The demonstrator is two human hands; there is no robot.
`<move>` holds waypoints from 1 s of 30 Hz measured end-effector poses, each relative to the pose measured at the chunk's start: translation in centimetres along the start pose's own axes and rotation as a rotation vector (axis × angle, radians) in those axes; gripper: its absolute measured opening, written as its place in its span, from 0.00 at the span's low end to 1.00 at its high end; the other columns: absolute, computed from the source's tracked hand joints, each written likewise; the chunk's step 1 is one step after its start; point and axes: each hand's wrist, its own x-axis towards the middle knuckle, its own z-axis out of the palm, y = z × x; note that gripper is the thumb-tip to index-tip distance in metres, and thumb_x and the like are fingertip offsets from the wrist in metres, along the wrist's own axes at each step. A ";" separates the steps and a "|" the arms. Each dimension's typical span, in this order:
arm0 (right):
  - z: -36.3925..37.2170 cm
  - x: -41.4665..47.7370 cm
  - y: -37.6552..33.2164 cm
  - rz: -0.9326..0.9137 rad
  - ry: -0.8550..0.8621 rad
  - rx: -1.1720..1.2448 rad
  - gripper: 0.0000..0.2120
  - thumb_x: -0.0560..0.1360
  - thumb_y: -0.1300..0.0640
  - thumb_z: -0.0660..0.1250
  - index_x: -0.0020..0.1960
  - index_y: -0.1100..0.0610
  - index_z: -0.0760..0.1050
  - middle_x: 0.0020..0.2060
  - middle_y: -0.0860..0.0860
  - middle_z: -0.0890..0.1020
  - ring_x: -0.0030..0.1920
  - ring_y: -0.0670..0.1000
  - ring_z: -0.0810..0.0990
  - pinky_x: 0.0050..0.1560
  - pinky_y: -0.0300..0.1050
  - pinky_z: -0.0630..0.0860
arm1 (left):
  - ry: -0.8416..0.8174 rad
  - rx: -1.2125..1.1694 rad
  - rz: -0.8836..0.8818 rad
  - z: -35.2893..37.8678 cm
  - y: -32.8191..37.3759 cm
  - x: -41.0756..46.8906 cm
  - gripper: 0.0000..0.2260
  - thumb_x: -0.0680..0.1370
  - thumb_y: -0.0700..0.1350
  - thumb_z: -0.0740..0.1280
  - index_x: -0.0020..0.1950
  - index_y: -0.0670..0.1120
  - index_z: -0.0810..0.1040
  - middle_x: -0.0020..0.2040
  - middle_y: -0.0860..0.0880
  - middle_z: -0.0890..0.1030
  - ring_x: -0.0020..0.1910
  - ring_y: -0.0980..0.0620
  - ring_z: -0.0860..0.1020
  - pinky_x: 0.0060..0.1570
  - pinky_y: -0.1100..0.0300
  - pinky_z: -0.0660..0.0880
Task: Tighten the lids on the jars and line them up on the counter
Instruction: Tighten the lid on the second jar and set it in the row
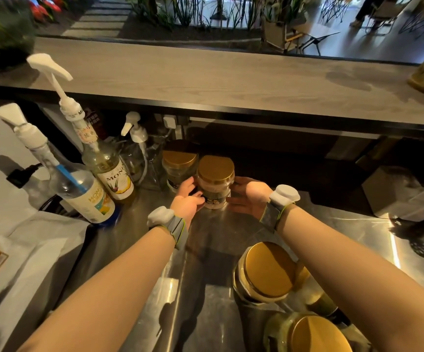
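A glass jar with a gold lid (215, 182) stands on the steel counter (213, 240), right beside a second gold-lidded jar (179, 166) at its back left. My left hand (186, 199) wraps the jar's left side and my right hand (247, 196) cups its right side; both hold its glass body below the lid. Two more gold-lidded jars sit near me at the lower right, one (267, 273) partly under my right forearm, the other (315, 335) at the frame's bottom edge.
Syrup bottles with white pumps (104, 168) (79, 194) crowd the left of the counter, with a clear pump bottle (139, 153) behind them. A raised wooden bar top (231, 80) overhangs the back. A metal container (394, 191) sits at the right.
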 end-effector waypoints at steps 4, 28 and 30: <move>0.4 0.7 -0.6 -0.008 0.004 -0.045 0.21 0.78 0.64 0.59 0.70 0.56 0.67 0.67 0.60 0.74 0.63 0.62 0.76 0.42 0.50 0.78 | 0.016 0.001 0.003 0.5 0.2 0.3 0.32 0.74 0.20 0.54 0.76 0.38 0.56 0.75 0.38 0.60 0.73 0.38 0.63 0.57 0.56 0.69; 0.0 1.7 -1.3 -0.051 -0.048 -0.023 0.22 0.79 0.66 0.58 0.73 0.56 0.63 0.70 0.62 0.69 0.68 0.64 0.71 0.56 0.55 0.74 | 0.017 0.051 -0.014 1.9 1.4 2.3 0.33 0.75 0.21 0.55 0.77 0.41 0.54 0.77 0.41 0.57 0.75 0.43 0.62 0.65 0.50 0.67; 0.2 1.7 -1.6 -0.044 -0.054 -0.057 0.22 0.80 0.65 0.58 0.73 0.55 0.63 0.70 0.61 0.69 0.69 0.64 0.70 0.61 0.57 0.73 | 0.023 0.068 -0.023 2.1 1.6 2.4 0.33 0.75 0.21 0.55 0.77 0.42 0.54 0.77 0.42 0.58 0.75 0.44 0.61 0.67 0.51 0.66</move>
